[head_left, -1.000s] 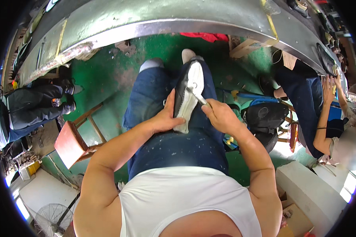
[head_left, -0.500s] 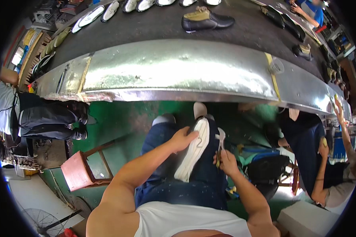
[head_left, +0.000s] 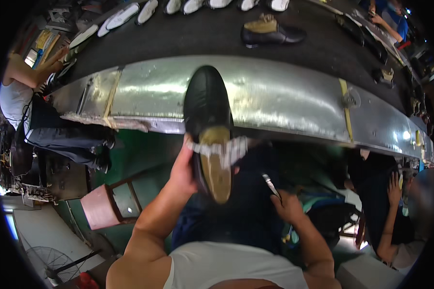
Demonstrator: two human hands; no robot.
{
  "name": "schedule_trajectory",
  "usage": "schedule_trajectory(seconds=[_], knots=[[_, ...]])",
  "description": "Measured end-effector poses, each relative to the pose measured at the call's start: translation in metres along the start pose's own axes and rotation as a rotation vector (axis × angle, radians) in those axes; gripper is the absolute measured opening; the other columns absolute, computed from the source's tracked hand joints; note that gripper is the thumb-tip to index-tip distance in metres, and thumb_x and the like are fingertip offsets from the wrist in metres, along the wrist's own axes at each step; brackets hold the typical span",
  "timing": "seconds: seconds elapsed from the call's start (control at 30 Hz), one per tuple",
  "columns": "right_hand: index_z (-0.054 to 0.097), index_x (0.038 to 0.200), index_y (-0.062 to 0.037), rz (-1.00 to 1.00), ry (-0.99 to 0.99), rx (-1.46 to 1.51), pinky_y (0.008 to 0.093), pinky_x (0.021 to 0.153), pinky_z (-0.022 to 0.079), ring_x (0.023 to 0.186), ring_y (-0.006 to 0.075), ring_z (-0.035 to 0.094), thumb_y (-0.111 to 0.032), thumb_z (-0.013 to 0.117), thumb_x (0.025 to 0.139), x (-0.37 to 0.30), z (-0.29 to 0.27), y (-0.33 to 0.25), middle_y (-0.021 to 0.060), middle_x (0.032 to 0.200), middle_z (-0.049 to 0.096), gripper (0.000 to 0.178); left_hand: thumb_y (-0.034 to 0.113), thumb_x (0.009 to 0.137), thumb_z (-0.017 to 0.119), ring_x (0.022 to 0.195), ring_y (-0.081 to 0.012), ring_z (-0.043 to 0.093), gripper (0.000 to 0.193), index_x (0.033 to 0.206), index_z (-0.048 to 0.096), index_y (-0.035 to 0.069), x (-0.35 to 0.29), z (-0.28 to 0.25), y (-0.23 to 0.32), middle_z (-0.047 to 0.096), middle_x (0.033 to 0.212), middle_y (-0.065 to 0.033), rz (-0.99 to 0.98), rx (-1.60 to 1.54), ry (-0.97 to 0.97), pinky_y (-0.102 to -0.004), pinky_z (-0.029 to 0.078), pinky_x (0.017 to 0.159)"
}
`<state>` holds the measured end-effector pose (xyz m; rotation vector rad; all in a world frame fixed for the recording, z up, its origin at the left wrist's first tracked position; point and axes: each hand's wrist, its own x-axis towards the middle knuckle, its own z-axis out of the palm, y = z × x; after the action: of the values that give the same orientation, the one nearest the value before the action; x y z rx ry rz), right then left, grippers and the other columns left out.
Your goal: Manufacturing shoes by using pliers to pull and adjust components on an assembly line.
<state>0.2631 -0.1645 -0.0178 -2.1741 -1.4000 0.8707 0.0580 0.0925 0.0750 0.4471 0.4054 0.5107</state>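
Observation:
My left hand (head_left: 182,166) is closed round the side of a black shoe (head_left: 206,98), raised in front of me with its toe pointing away, over the metal table edge. A gold-coloured last (head_left: 217,180) fills the shoe's opening. Across it runs a ragged white band (head_left: 234,150), blurred, whose kind I cannot make out. Lower and to the right, my right hand (head_left: 289,206) grips a metal hand tool that looks like pincers (head_left: 271,185). The tool is apart from the shoe, its handle mostly hidden in my fingers.
Ahead is a bench with a metal edge (head_left: 284,98) and dark top; a black shoe (head_left: 272,32) and several white-soled shoes (head_left: 194,6) lie there. A pink-seated stool (head_left: 100,207) and fan (head_left: 48,262) stand left. People work at left, right and far right; a dark bag (head_left: 333,216) sits right.
The shoe was low over my lap with its white underside up; my left hand has turned it over and lifted it forward. My right hand still holds the tool, slightly lower and farther right.

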Motion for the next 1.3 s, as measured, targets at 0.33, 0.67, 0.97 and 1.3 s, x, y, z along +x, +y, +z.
schedule_trajectory(seconds=[0.33, 0.67, 0.97, 1.3], knots=[[0.066, 0.117, -0.0042, -0.619, 0.320, -0.047, 0.0371, 0.071, 0.055, 0.088, 0.0301, 0.065, -0.019, 0.085, 0.074, 0.025, -0.054, -0.087, 0.0133, 0.112, 0.062, 0.050, 0.068, 0.096, 0.043, 0.118, -0.0389, 0.060, 0.074, 0.141, 0.049, 0.008, 0.019, 0.011, -0.006, 0.060, 0.126, -0.0187, -0.064, -0.325, -0.093, -0.0612, 0.050, 0.096], [0.069, 0.117, -0.0062, -1.128, 0.518, -0.006, 0.0314, 0.060, 0.048, 0.072, 0.0224, 0.057, -0.016, 0.087, 0.066, 0.078, -0.078, -0.176, 0.0060, 0.093, 0.057, 0.054, 0.066, 0.097, 0.044, 0.115, -0.0412, 0.061, 0.072, 0.138, 0.050, 0.007, 0.018, 0.015, -0.001, 0.062, 0.121, -0.0204, -0.043, -0.347, -0.091, -0.0592, 0.055, 0.090], [0.066, 0.105, -0.0036, -1.002, 0.480, 0.110, 0.0381, 0.068, 0.055, 0.078, 0.0321, 0.065, -0.016, 0.085, 0.075, 0.095, -0.094, -0.168, 0.0134, 0.096, 0.065, 0.038, 0.060, 0.100, 0.042, 0.114, -0.0426, 0.062, 0.070, 0.141, 0.049, 0.003, 0.030, 0.006, 0.016, 0.060, 0.126, -0.0269, -0.102, -0.327, -0.046, -0.0560, 0.051, 0.099], [0.055, 0.122, 0.0030, -0.463, 0.688, -0.499, 0.0518, 0.104, 0.039, 0.123, 0.0424, 0.050, -0.022, 0.076, 0.077, 0.167, -0.134, -0.030, 0.0213, 0.128, 0.055, 0.056, 0.050, 0.104, 0.043, 0.109, -0.0297, 0.067, 0.057, 0.136, 0.053, 0.003, 0.195, 0.042, 0.128, 0.066, 0.122, -0.0163, 0.077, 0.186, 0.036, -0.0482, 0.054, 0.098]])
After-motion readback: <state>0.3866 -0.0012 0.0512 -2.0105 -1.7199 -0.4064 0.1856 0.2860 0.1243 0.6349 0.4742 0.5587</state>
